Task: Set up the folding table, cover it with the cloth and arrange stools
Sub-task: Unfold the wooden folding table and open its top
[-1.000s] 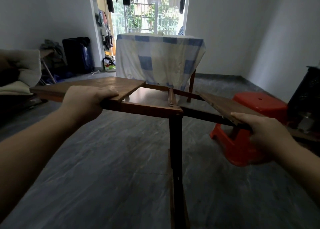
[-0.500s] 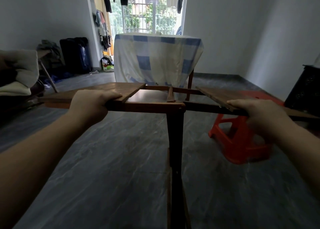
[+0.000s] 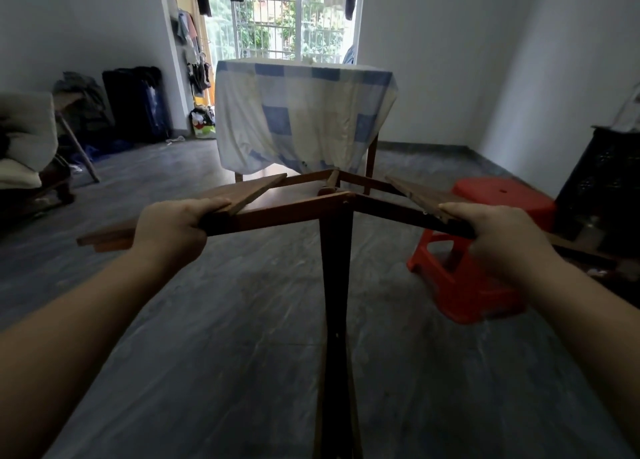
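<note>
1. Head view, centre of frame: the folding table (image 3: 294,212) stands partly opened on the grey floor (image 3: 242,337). Its dark leg (image 3: 335,268) runs straight down the middle of the frame to the bottom edge.
2. Left centre: my left hand (image 3: 169,228) grips the frame rail and the left panel (image 3: 242,195), thumb laid flat on top, fingers curled under.
3. Right centre: my right hand (image 3: 498,231) grips the near edge of the right panel (image 3: 419,191), thumb on top, fingers wrapped beneath.
4. Both panels lie near level and spread apart in a V from the central hinge; the gap between them shows the open frame.
5. Right of frame: a red stool (image 3: 464,268) stands on the floor behind and below my right hand, near the table.
6. Upper centre: a second table, covered with a blue-and-white checked cloth (image 3: 304,112), stands before the barred window (image 3: 287,15), well apart from the folding table.
7. Upper left: a dark suitcase (image 3: 135,101) stands against the wall.
8. Far left: a cushioned chair (image 3: 24,139).
9. Far right edge: a black crate (image 3: 602,181).
</note>
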